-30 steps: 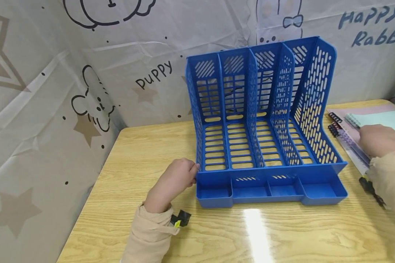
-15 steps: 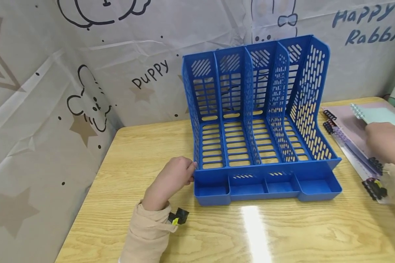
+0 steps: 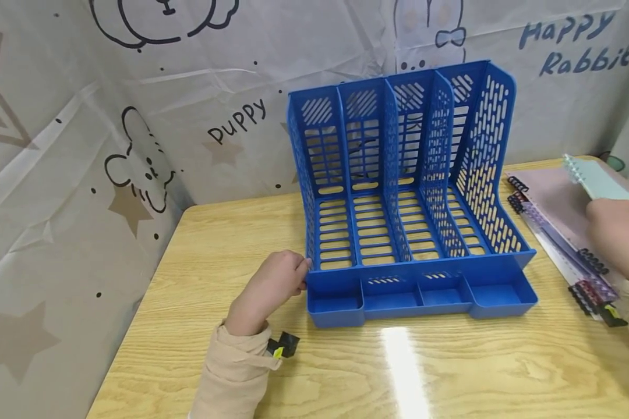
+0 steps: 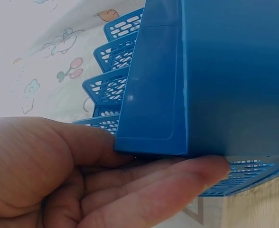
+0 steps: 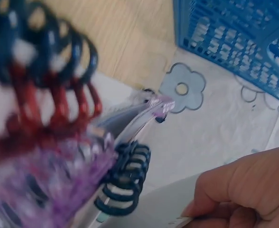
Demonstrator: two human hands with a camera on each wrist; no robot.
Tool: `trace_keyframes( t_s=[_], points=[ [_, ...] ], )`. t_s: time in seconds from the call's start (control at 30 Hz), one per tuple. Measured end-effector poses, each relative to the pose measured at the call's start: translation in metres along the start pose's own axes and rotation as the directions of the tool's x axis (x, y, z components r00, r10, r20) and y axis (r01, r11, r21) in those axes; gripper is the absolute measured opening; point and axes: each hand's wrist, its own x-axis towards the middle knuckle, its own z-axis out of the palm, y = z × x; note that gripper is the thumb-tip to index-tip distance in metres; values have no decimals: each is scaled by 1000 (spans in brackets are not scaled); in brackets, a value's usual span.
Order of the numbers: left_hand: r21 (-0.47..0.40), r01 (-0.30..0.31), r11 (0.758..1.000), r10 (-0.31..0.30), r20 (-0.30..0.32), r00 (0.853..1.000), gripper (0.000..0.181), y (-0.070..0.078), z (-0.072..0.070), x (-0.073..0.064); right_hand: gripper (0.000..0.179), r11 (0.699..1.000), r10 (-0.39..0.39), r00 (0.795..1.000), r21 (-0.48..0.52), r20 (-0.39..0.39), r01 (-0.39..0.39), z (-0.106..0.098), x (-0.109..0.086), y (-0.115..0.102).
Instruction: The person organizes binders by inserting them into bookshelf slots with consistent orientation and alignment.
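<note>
Left hand [image 3: 272, 284] pinches the near-left corner of the blue file organizer [image 3: 392, 174] on the tabletop [image 3: 335, 375]. Right hand [image 3: 619, 235], fingers curled, grips the mint ring-bound notebook [image 3: 610, 181] just right of it.

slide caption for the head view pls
Left hand grips a blue file rack; right hand holds a mint notebook.

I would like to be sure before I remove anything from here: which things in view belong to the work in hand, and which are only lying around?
In the work:
blue organizer, its front corner gripped by the left hand
mint notebook, held by the right hand
probably the other ring-bound notebooks too

Only surroundings:
wooden table
printed cloth behind the organizer
</note>
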Motion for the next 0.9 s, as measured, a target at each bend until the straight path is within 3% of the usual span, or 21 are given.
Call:
trace_keyframes(
  t_s=[0.23,0.37,0.47,0.6,0.73,0.8,0.9],
  points=[
    [-2,8,1000,-8,-9,1000,44,-1,0,2,18,998,47,993,53,-105,-42,-4,-13,-17],
    [-13,14,1000,-14,-5,1000,42,-3,0,2,21,998,46,976,53,-211,-36,-9,-16,-30],
    [-16,16,1000,-16,-6,1000,41,-4,1,1,22,998,36,945,60,-324,-17,-12,-19,-38],
    [-13,11,1000,-11,-5,1000,41,-4,0,1,18,990,115,905,120,-410,-71,-17,-20,-48],
    [-27,17,999,-17,6,1000,40,-4,1,1,25,955,246,864,261,-440,-140,-22,-20,-55],
    [-31,21,999,-20,8,1000,40,-3,1,2,26,939,272,837,322,-474,-122,-23,-20,-56],
    [-27,21,999,-20,7,1000,40,-2,1,2,19,923,261,814,380,-519,-54,-24,-21,-56]
  ],
)
